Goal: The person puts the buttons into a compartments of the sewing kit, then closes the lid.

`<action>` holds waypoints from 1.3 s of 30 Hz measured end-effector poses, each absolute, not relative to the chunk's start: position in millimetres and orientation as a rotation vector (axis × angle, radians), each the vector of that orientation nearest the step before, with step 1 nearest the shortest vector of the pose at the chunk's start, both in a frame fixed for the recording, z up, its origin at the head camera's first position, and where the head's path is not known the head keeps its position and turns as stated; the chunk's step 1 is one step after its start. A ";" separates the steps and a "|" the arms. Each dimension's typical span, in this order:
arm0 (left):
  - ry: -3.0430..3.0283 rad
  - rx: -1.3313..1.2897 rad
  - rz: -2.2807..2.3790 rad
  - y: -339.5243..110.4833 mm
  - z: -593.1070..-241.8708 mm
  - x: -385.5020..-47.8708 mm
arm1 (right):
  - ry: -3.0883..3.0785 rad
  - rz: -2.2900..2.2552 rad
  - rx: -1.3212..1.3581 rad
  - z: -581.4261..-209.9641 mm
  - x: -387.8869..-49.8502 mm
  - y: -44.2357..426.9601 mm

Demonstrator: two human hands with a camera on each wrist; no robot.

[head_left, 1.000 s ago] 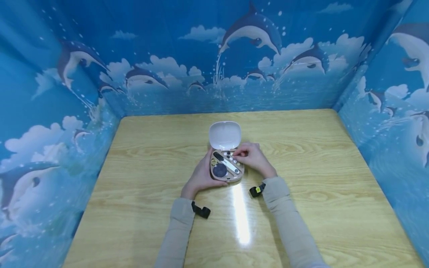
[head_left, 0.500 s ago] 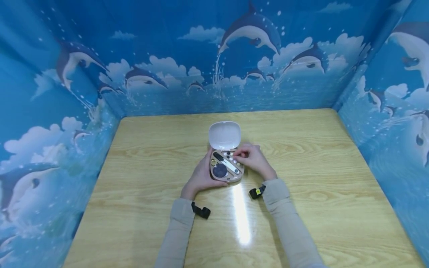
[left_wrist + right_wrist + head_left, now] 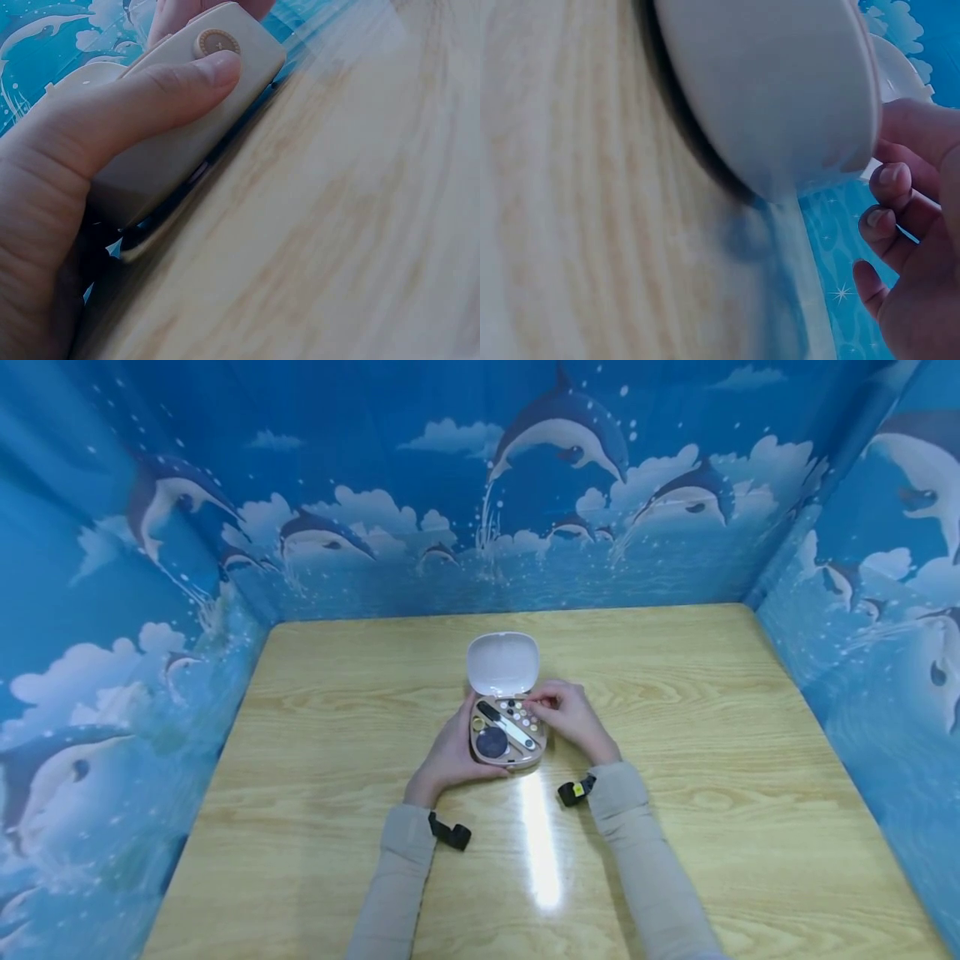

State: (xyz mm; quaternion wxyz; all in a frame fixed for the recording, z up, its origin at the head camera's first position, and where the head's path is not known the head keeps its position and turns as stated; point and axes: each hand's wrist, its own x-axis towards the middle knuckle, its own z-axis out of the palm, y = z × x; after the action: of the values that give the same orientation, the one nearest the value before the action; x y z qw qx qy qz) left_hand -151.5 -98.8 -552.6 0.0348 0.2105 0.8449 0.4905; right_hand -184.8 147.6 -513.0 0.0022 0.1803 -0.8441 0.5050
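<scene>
A sewing kit box point(image 3: 506, 758) stands on the table with its white lid point(image 3: 503, 664) raised. My left hand point(image 3: 453, 747) grips it from the left, the thumb pressed beside a button-shaped clasp point(image 3: 217, 43) on the front wall. Inside lie a dark round disc point(image 3: 492, 742), a gold-coloured ring point(image 3: 478, 723), a white tool with a dark end point(image 3: 517, 733), and several small round white and dark pieces point(image 3: 526, 722). Over these pieces, at the back right, my right hand point(image 3: 567, 710) has its thumb and index finger together. Whether anything is between its fingertips is too small to see.
The box rests on a wood-grain table point(image 3: 337, 710), with a bright light reflection in front of it. Blue dolphin curtains point(image 3: 375, 485) hang behind and at both sides. Black wrist cameras point(image 3: 450, 833) are strapped to both arms.
My right fingertips have shifted slightly right and up over the small round pieces, so more of them show. The left hand and box have stayed still.
</scene>
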 end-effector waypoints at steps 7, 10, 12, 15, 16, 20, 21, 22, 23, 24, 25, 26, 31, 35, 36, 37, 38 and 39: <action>2.600 0.644 1.505 -99.3 -553.0 -150.2 | -2.505 1.687 0.425 -507.0 -183.9 148.3; 2.604 0.640 1.500 -99.7 -552.8 -149.5 | -2.412 1.719 0.354 -506.8 -185.4 148.2; 2.606 0.636 1.499 -99.7 -552.6 -149.1 | -2.350 1.740 0.316 -507.1 -187.1 148.0; 2.606 0.634 1.500 -99.4 -552.3 -148.8 | -2.262 1.833 0.230 -504.7 -188.7 146.9; 2.606 0.634 1.500 -99.3 -552.2 -148.8 | -2.238 1.870 0.190 -503.6 -189.5 146.4; 2.607 0.639 1.501 -98.9 -552.3 -149.1 | -2.190 2.040 -0.014 -495.1 -192.0 143.4; 2.607 0.638 1.502 -98.9 -552.3 -149.3 | -2.195 2.074 -0.048 -492.8 -192.8 142.7; 2.607 0.639 1.502 -98.9 -552.4 -149.5 | -2.202 2.114 -0.072 -491.0 -193.9 142.1; 2.608 0.637 1.500 -98.8 -552.6 -149.5 | -2.214 2.155 -0.082 -488.7 -194.5 141.1; 2.609 0.634 1.500 -98.8 -552.7 -149.6 | -2.230 2.191 -0.078 -486.9 -195.4 140.1; 2.609 0.632 1.500 -98.7 -552.9 -149.8 | -2.256 2.224 -0.064 -484.9 -196.2 139.3; 2.607 0.630 1.501 -98.6 -552.9 -149.8 | -2.280 2.257 -0.045 -482.7 -196.9 138.1; 2.600 0.646 1.513 -98.1 -554.0 -150.4 | -2.337 2.339 0.027 -474.4 -198.7 131.9; 2.587 0.645 1.526 -98.5 -554.2 -150.7 | -2.295 2.376 0.042 -469.6 -195.6 129.5; 2.587 0.641 1.527 -98.7 -554.0 -150.7 | -2.286 2.381 0.046 -469.0 -194.7 129.3; 2.587 0.638 1.528 -98.8 -553.8 -150.7 | -2.274 2.389 0.056 -468.4 -193.6 129.4; 2.589 0.632 1.526 -99.0 -553.6 -150.6 | -2.264 2.394 0.066 -468.3 -192.7 129.7; 2.594 0.627 1.519 -99.3 -553.3 -150.4 | -2.256 2.397 0.074 -468.1 -191.8 129.9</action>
State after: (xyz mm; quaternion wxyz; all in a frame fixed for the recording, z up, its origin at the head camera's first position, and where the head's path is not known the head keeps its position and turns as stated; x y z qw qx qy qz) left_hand -150.4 -99.3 -553.3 0.0354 0.2040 0.8443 0.4943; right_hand -191.8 129.9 -468.1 -0.0752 0.0225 -0.6833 0.7259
